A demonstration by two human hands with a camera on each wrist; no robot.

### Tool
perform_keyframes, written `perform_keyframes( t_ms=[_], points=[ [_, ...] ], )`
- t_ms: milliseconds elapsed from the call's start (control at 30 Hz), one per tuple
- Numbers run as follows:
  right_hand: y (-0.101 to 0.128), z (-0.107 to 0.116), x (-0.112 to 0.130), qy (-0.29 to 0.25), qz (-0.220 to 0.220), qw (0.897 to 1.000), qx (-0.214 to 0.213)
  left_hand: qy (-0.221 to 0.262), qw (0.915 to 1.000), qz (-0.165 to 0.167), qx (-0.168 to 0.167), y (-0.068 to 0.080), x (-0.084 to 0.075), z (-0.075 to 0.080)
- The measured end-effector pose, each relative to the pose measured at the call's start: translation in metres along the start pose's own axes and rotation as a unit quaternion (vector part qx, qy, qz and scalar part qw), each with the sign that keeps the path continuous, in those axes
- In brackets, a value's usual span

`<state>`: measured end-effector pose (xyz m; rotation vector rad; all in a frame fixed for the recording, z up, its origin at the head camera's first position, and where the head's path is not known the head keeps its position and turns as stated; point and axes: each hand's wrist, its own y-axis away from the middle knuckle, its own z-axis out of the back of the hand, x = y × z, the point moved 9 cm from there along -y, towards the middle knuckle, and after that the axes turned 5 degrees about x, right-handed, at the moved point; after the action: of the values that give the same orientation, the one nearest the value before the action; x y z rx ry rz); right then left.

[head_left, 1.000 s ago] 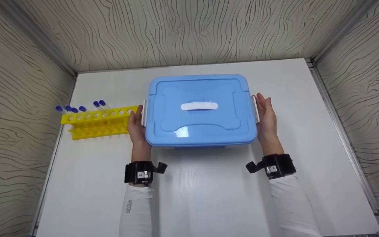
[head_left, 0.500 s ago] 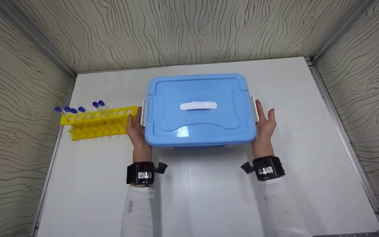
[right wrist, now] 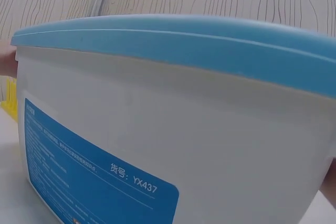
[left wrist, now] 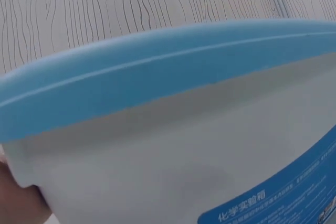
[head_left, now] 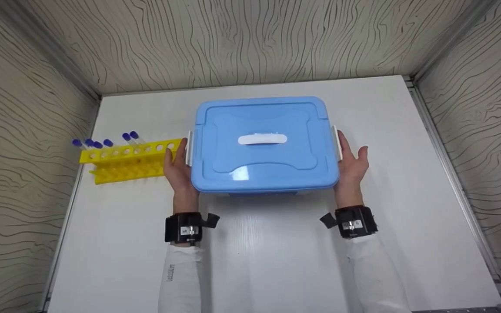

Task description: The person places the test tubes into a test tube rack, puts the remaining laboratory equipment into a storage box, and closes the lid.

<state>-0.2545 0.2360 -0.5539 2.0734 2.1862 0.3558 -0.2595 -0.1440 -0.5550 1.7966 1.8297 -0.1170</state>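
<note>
**Hands flat against the blue-lidded box**

Since a second ago the right hand (head_left: 349, 164) has slid back along the storage box (head_left: 262, 143), thumb now spread; the left hand (head_left: 177, 167) barely shifted.

Head view: both hands press the box's sides with straight fingers, gripping nothing; the box sits mid-table (head_left: 276, 261), a yellow tube rack (head_left: 131, 160) just left of it.

Left wrist view: the box label (left wrist: 283, 200) shows Chinese characters.

Right wrist view: its label (right wrist: 89, 174) reads "YX437".
</note>
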Motion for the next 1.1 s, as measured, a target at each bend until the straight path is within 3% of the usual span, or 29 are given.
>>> perform_keyframes(
  t_ms=[233,400,467,533,600,667,767,867,1033,1100],
  points=[
    [-0.004,-0.011,0.012,-0.078,0.005,0.996,0.048,-0.065,0.9976,-0.019,0.008,0.001,-0.007,0.0],
    [-0.005,-0.02,0.018,-0.036,0.016,0.996,0.075,-0.15,0.9871,-0.04,0.037,0.003,-0.013,-0.005],
    [-0.005,-0.022,0.019,0.006,0.02,0.997,0.074,-0.21,0.975,-0.053,0.049,0.003,-0.016,-0.008],
    [-0.004,-0.024,0.02,0.054,0.027,0.996,0.071,-0.28,0.9562,-0.062,0.06,0.003,-0.017,-0.012],
    [-0.002,-0.027,0.021,0.108,0.035,0.991,0.069,-0.35,0.9314,-0.07,0.069,0.004,-0.017,-0.016],
    [0.0,-0.031,0.021,0.185,0.04,0.979,0.07,-0.408,0.9059,-0.077,0.082,0.006,-0.016,-0.02],
    [0.003,-0.039,0.018,0.326,0.041,0.942,0.07,-0.474,0.8703,-0.091,0.1,0.009,-0.015,-0.027],
    [0.004,-0.045,0.014,0.457,0.043,0.885,0.074,-0.529,0.8336,-0.099,0.123,0.01,-0.015,-0.035],
    [0.006,-0.052,0.008,0.586,0.047,0.806,0.074,-0.589,0.7922,-0.077,0.14,0.01,-0.014,-0.04],
    [0.006,-0.055,0.007,0.641,0.052,0.762,0.068,-0.617,0.7717,-0.072,0.137,0.01,-0.013,-0.042]
  ],
)
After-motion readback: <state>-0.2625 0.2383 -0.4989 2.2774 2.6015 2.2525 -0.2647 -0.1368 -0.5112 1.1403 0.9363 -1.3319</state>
